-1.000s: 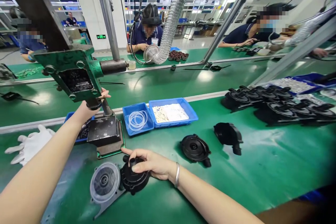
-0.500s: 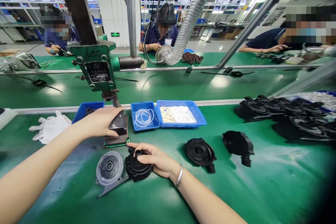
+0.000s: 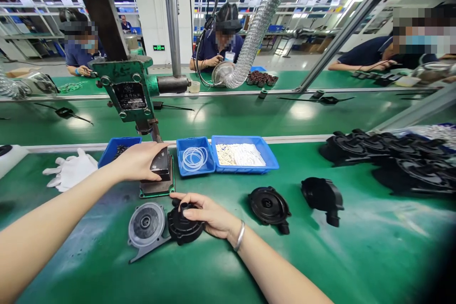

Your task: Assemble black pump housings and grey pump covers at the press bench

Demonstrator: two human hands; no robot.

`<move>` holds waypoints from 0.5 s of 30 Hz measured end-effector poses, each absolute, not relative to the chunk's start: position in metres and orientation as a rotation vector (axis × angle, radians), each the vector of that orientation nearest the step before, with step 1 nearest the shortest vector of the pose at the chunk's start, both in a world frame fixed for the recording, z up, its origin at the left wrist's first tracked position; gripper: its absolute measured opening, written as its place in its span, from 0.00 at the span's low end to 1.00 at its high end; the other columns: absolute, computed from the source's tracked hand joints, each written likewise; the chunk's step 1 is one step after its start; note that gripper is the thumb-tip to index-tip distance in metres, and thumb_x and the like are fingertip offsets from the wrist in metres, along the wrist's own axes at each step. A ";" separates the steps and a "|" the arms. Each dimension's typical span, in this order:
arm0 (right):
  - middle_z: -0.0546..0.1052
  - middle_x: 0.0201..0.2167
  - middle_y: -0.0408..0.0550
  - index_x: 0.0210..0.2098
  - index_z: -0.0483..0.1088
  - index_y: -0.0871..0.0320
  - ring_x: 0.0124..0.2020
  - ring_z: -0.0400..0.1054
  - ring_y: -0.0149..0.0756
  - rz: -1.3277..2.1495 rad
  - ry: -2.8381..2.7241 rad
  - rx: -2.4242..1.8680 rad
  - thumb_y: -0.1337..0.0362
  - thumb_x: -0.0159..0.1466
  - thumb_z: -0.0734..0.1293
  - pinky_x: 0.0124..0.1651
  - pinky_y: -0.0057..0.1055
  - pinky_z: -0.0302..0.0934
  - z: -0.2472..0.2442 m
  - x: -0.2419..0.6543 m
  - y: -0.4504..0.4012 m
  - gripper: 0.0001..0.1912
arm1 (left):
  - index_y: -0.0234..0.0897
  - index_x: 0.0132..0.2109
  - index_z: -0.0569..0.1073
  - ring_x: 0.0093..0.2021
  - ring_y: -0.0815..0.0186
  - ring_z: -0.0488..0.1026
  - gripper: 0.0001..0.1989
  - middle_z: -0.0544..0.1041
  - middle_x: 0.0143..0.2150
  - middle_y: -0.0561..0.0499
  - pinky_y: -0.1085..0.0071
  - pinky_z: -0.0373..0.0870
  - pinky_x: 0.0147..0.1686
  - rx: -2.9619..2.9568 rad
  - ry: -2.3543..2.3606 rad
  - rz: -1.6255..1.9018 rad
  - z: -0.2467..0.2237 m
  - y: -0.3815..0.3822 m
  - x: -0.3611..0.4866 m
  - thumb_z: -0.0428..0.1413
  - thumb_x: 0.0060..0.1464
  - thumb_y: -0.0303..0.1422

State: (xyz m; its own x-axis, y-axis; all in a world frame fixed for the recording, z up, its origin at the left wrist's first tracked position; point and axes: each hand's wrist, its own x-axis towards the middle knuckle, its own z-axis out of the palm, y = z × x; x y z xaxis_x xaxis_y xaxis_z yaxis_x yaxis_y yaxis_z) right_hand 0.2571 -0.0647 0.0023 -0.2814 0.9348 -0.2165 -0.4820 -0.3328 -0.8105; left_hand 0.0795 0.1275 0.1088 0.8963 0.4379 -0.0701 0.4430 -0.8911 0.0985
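Gripping a dark metal block (image 3: pixel 161 166), left of centre in the frame: left hand (image 3: pixel 144 161), its thumb across the near face, the far fingers hidden behind. The block sits on a green-edged base plate (image 3: pixel 153 189), below the head of a green press (image 3: pixel 124 88) in the upper left.

Right hand (image 3: pixel 210 213), centre, with a silver bangle (image 3: pixel 240 236) at the wrist: closed on a round black housing (image 3: pixel 185 228), thumb on top beside a short tube, index finger extended towards the plate's near corner; contact there cannot be told. The housing lies on the green bench (image 3: pixel 285 266), lower centre.

One grey disc-shaped part (image 3: pixel 146 223), flat, just left of the housing, its arm running up to the housing's edge.

Blue trays, three, mid-frame: a small tray (image 3: pixel 195 172) of clear rings (image 3: pixel 194 158); a wider tray (image 3: pixel 245 169) of cream and white pieces (image 3: pixel 228 154); a third tray (image 3: pixel 106 156) of dark pieces (image 3: pixel 121 150), behind the left forearm.

One white glove (image 3: pixel 76 171), left. Two loose black housings (image 3: pixel 269 206), right of centre. Further black parts (image 3: pixel 359 145), grouped at the right edge.

Co-workers (image 3: pixel 221 50), seated across the top, hands busy.
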 end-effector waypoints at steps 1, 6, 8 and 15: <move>0.65 0.65 0.57 0.35 0.74 0.58 0.61 0.64 0.45 1.790 -0.777 -0.867 0.58 0.50 0.80 0.61 0.42 0.53 0.002 0.257 -0.065 0.19 | 0.39 0.68 0.54 0.59 0.49 0.71 0.48 0.70 0.62 0.41 0.59 0.70 0.54 2.949 0.690 -0.069 0.108 0.128 0.080 0.66 0.44 0.42; 0.64 0.65 0.57 0.35 0.74 0.59 0.61 0.63 0.46 1.796 -0.778 -0.859 0.58 0.50 0.80 0.60 0.41 0.53 0.001 0.258 -0.064 0.19 | 0.38 0.68 0.56 0.58 0.49 0.71 0.47 0.71 0.62 0.40 0.59 0.70 0.54 2.950 0.755 -0.078 0.108 0.126 0.080 0.66 0.44 0.42; 0.64 0.65 0.57 0.35 0.74 0.59 0.62 0.63 0.46 1.795 -0.781 -0.859 0.58 0.50 0.80 0.61 0.40 0.53 0.001 0.257 -0.064 0.19 | 0.39 0.68 0.56 0.57 0.49 0.72 0.47 0.71 0.62 0.41 0.59 0.70 0.53 2.952 0.765 -0.068 0.108 0.125 0.080 0.65 0.44 0.43; 0.65 0.65 0.56 0.36 0.74 0.58 0.59 0.65 0.43 1.792 -0.770 -0.868 0.58 0.50 0.80 0.61 0.40 0.53 0.002 0.257 -0.065 0.18 | 0.39 0.68 0.56 0.57 0.49 0.72 0.46 0.71 0.61 0.41 0.59 0.71 0.53 2.955 0.778 -0.072 0.108 0.126 0.081 0.65 0.44 0.43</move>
